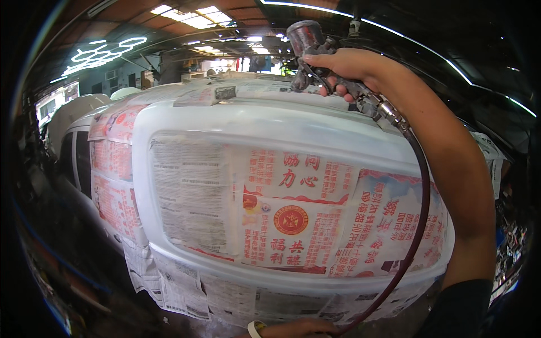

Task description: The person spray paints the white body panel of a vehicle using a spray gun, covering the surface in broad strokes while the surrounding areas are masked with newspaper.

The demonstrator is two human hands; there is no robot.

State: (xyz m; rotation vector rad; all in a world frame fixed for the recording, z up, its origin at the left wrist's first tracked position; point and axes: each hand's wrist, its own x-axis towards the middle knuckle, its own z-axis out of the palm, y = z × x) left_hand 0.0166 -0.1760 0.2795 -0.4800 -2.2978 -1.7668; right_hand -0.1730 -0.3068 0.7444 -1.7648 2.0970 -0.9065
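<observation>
My right hand (352, 67) is raised and wrapped round the handle of a metal spray gun (309, 53), with its dark cup on top. A dark red hose (422, 197) runs from the gun's fitting down to the lower edge. There my left hand (301, 328), with a pale band at the wrist, closes round the hose; its fingers are partly cut off by the frame. Before me stands a vehicle's white rear door (248, 121), its window area covered with red-and-white printed paper (290, 225) and newsprint (191, 191). The gun hangs above the door's top edge.
More masking paper (115, 158) covers the vehicle's left side, and newsprint (174, 287) hangs along its lower part. A small dark block (225, 93) sits on the roof. Cluttered items (507, 265) stand at the right. Lit hexagonal lamps (98, 56) hang overhead.
</observation>
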